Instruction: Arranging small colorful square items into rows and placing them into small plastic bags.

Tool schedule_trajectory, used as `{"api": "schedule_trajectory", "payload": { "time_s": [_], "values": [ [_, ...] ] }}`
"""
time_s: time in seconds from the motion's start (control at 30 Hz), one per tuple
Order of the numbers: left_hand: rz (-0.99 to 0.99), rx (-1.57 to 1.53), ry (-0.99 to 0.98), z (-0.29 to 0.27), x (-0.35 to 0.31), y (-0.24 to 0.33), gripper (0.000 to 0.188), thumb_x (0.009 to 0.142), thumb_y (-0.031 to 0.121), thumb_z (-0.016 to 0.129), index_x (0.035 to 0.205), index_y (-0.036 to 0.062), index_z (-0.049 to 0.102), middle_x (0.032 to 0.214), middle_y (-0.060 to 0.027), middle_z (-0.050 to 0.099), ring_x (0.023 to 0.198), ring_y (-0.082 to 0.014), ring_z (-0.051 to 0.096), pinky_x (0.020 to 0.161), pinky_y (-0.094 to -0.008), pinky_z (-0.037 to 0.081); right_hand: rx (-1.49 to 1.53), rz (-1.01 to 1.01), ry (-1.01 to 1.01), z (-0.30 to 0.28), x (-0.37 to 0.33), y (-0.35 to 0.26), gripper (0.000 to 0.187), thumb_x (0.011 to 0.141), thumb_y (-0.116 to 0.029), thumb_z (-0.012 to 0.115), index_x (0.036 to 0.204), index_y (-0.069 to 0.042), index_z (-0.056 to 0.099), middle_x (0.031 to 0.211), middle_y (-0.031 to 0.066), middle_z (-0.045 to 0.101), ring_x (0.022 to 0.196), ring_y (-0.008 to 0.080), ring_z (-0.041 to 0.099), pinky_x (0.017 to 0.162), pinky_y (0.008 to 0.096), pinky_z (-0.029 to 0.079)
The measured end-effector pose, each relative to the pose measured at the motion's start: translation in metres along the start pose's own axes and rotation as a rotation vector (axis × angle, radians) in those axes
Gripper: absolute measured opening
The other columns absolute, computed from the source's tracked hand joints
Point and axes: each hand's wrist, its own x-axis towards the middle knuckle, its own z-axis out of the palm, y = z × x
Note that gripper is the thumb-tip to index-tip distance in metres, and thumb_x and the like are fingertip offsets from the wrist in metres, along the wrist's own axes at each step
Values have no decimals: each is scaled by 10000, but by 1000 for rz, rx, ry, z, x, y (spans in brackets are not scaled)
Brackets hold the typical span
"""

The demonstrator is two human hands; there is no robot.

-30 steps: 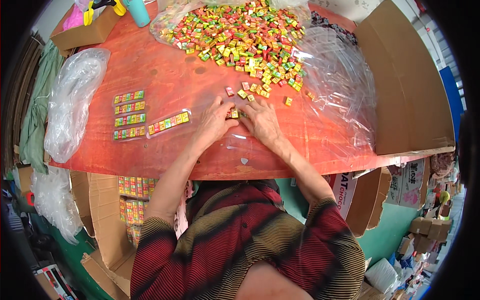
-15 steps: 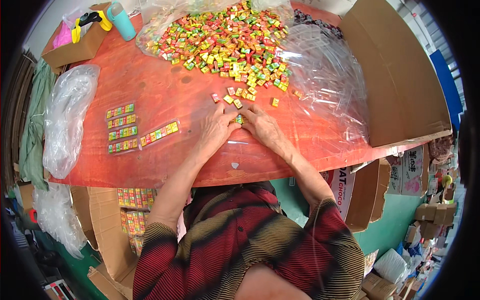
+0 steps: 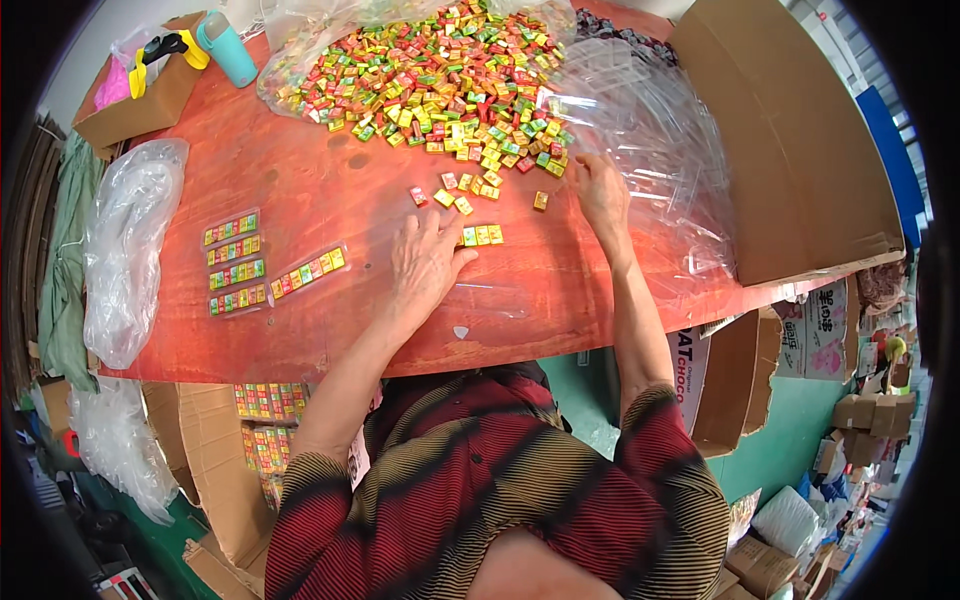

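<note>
My left hand (image 3: 428, 258) lies on the red table with fingers spread, its fingertips and thumb at the left end of a short row of small candy boxes (image 3: 484, 235). The hand covers part of that row. Farther right, my right hand (image 3: 604, 200) is raised beside the clear plastic trays, fingers loosely apart and nothing visible in them. Several loose candy boxes (image 3: 463, 205) lie just beyond the row. A big heap of red, yellow and green candy boxes (image 3: 430, 80) covers the far middle. Near the front edge lies an empty clear tray (image 3: 487, 300).
Filled clear trays (image 3: 238, 273) are lined up at the left, with one slanted tray (image 3: 309, 272) beside them. A pile of empty plastic trays (image 3: 650, 150) and a tall cardboard box (image 3: 790, 150) flank the right. A plastic bag (image 3: 135, 250), small carton (image 3: 150, 110) and turquoise bottle (image 3: 228, 50) stand left.
My right hand has left the row and moved right and away, toward the plastic trays. My left hand has shifted slightly left and spread, uncovering more of the row.
</note>
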Motion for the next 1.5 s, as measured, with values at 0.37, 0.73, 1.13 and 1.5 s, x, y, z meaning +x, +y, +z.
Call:
{"api": "schedule_trajectory", "payload": {
  "time_s": [0.37, 0.73, 1.13, 1.5],
  "values": [
    [134, -168, 7, 23, 12, -8, 361, 646, 214, 705, 985, 126, 618, 930, -72, 498, 866, -258, 447, 762, -379, 381, -176, -82, -88, 44, 31, 9, 176, 766, -189, 550, 821, -21, 554, 908, 197, 577, 807, 377, 570, 672, 458, 454],
    [74, -255, 17, 22, 9, -17, 302, 615, 162, 726, 897, 97, 641, 928, -85, 498, 911, -277, 457, 773, -386, 396, 212, -338, -493, 2, -3, -28, 247, 745, -206, 603, 857, 9, 553, 877, 168, 599, 743, 288, 604, 639, 366, 462],
    [-84, -144, -149, -18, -9, -30, 470, 656, 194, 709, 1082, 89, 540, 981, -121, 473, 924, -303, 481, 784, -394, 411, 134, -458, -510, 3, -58, -53, 540, 718, -213, 664, 1179, -47, 438, 1055, 154, 468, 936, 336, 519, 774, 388, 442],
    [-36, -326, -106, 0, -7, -31, 356, 705, 156, 669, 1036, 79, 562, 927, -110, 488, 852, -300, 540, 696, -392, 445, 172, -484, -534, 20, -72, -58, 389, 752, -142, 618, 1124, -109, 508, 974, 128, 497, 903, 309, 536, 712, 381, 459]
  ]
}}
